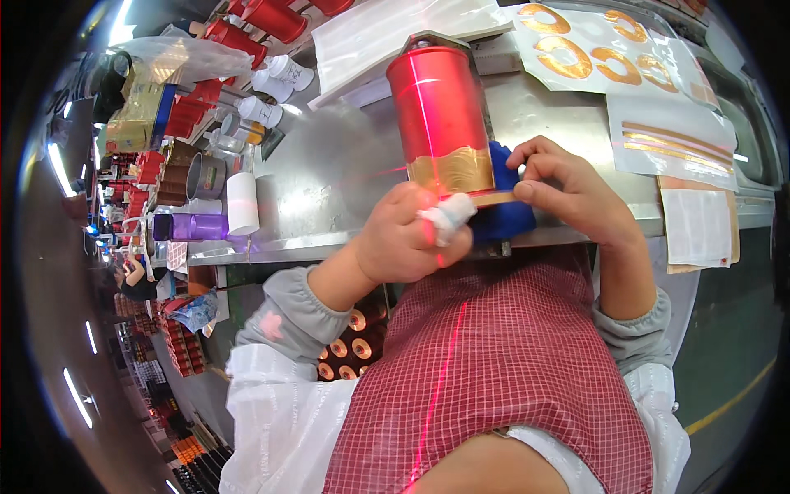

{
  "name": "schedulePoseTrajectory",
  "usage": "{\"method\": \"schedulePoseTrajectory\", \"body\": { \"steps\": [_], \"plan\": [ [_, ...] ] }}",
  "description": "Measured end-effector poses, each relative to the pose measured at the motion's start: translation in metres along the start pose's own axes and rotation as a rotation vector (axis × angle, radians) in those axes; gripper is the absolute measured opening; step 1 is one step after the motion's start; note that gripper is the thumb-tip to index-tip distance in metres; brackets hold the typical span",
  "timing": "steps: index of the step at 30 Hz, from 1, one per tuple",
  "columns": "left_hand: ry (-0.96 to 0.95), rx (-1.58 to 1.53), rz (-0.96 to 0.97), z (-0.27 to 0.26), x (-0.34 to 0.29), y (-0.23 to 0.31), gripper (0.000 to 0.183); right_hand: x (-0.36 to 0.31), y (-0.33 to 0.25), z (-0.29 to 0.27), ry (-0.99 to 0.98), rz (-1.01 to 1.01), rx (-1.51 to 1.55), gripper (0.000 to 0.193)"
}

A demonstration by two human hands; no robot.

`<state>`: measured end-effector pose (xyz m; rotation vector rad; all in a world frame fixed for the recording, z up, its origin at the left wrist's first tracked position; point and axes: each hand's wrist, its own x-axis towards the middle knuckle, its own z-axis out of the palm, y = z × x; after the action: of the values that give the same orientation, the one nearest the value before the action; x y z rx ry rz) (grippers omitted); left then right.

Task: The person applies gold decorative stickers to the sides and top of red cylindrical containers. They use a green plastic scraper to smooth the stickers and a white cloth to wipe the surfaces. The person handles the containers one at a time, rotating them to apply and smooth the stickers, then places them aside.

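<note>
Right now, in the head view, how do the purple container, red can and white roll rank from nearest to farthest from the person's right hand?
From the right hand:
1. Red can: just to its left.
2. White roll: well to the left, beyond the can.
3. Purple container: farthest left, past the roll.
</note>
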<state>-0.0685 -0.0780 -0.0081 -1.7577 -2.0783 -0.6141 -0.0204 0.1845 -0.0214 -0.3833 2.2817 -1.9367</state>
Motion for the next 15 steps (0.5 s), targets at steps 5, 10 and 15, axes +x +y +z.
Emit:
{"method": "schedulePoseTrajectory", "body": {
  "steps": [5, 10, 15],
  "plan": [
    [0.108, -0.208, -0.343, 0.008, -0.023, 0.013, 0.022, 0.007, 0.0, 0.006, -0.007, -0.044, -0.011, 0.024],
    [0.031, 0.161, 0.164, -0.009, 0.017, 0.005, 0.019, 0.006, 0.005, 0.007, 0.003, -0.031, -0.002, 0.026],
    [-0.099, 0.127, 0.243, -0.008, 0.035, 0.003, 0.017, 0.005, 0.005, 0.007, 0.005, -0.017, 0.012, 0.025]
  ]
}}
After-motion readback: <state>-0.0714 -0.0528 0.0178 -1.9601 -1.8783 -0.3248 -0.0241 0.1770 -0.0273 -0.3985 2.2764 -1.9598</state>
